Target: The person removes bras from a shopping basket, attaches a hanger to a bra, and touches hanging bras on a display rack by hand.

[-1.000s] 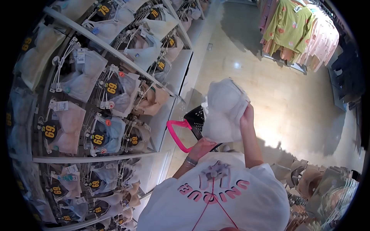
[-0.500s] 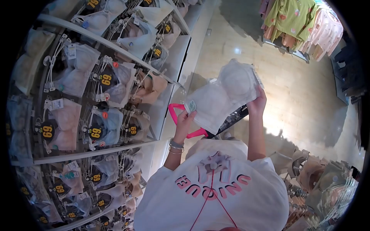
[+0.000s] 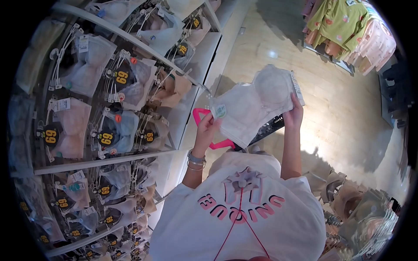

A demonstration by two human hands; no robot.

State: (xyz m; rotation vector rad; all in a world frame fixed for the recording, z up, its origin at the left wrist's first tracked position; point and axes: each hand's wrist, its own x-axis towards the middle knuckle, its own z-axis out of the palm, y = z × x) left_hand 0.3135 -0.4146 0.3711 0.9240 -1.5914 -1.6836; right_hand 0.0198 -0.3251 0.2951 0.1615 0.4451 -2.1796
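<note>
A white bra is spread out between my two hands, in front of my white shirt. My left hand is closed on its left end, beside a small round greenish sticker. My right hand grips the right end, where a white tag hangs along the edge. Under the bra, partly covered, is a black basket with a pink handle.
On the left, a rack holds rows of hanging bras with round black price signs. Green pyjamas and pink ones hang at the top right. More bras hang at the lower right. Pale floor lies beyond my hands.
Over the last second the bra has gone from upright to spread sideways, and my left hand has moved up to its left end. Since half a second ago both hands have shifted only slightly.
</note>
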